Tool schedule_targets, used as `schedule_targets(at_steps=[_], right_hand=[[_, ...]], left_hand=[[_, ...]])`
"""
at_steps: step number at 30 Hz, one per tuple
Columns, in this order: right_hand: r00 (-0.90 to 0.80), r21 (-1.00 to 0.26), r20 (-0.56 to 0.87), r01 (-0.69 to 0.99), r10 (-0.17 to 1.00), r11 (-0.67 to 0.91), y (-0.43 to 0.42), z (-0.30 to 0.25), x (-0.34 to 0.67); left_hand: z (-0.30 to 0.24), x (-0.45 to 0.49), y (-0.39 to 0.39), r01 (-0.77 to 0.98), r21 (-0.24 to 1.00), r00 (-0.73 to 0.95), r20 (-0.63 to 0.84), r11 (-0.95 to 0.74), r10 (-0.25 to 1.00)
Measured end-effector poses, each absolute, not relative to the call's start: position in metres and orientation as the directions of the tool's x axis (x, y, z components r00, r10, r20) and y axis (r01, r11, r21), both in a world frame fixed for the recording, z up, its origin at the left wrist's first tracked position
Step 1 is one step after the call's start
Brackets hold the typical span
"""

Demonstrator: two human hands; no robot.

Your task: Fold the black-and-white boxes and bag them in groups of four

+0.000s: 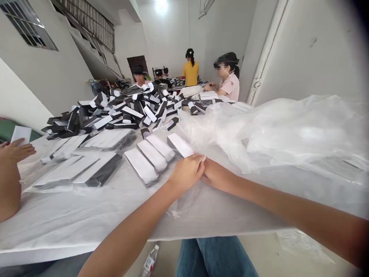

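My left hand [187,171] and my right hand [216,175] meet near the front of the table, fingers closed and pinched together. They grip the edge of a clear plastic bag [174,209], though the exact hold is partly hidden by the fingers. Just beyond my left hand a white-topped box [180,144] with dark sides slants away. Beside it, to the left, several more white boxes [141,165] lie in a row under clear film.
Bagged white boxes [98,163] lie at left, near a co-worker's hand [19,148] holding a white box. Behind is a heap of black-and-white boxes [129,109]. Crumpled plastic bags [288,130] cover the right side. A bottle [150,261] lies below the table edge.
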State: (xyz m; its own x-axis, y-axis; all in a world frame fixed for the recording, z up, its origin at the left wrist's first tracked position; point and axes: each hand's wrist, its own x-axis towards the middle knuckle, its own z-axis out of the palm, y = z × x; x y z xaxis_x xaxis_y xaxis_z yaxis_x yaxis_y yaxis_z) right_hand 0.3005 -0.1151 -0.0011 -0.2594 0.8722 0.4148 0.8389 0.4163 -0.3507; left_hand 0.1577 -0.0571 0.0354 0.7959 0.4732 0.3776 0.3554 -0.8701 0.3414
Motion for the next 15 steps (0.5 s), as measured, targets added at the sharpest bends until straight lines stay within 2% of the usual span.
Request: schedule_targets(at_steps=[4, 8, 15], right_hand=[[-0.230, -0.267, 0.409, 0.895, 0.883, 0.356, -0.119, -0.014, 0.316], [-0.182, -0.162, 0.463, 0.945, 0.868, 0.285, -0.121, -0.024, 0.324], [-0.383, 0.034, 0.525, 0.902, 0.760, 0.431, -0.119, -0.015, 0.316]], left_hand=[[0.035, 0.156, -0.060, 0.385, 0.267, 0.804, 0.373, -0.883, 0.463], [0.037, 0.155, -0.063, 0.405, 0.214, 0.812, 0.363, -0.889, 0.458], [0.036, 0.151, -0.060, 0.419, 0.210, 0.814, 0.343, -0.883, 0.468]])
